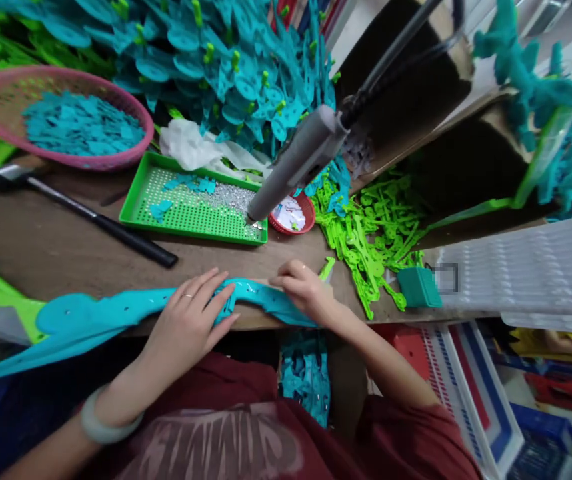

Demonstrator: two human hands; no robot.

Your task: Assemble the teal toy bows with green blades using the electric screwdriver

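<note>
Along the near edge of the worktop (pixel 76 233), seeing the long blue piece (pixel 151 301) laid lengthwise, grasped near its middle by the fingers of the left hand (pixel 189 317), thumb on the near side. Over at the right hand (pixel 301 290), showing fingers curled in close to the blue piece; impossible to tell whether pinching anything small. Reaching far out to the left in a thin tail, apparently past the worktop's edge, so liable to swing or tip if pressed hard at the right with too light a hold. Looking glossy too, so could let fingertips skid. Up above, hanging the grey tool (pixel 299 163) low over the green tray (pixel 191 233): could get knocked by a raised hand, scattering the loose metal bits (pixel 231 198). Off to the left, lying near the blue piece, the hammer (pixel 133 240): could snag it if slid too far back.
</note>
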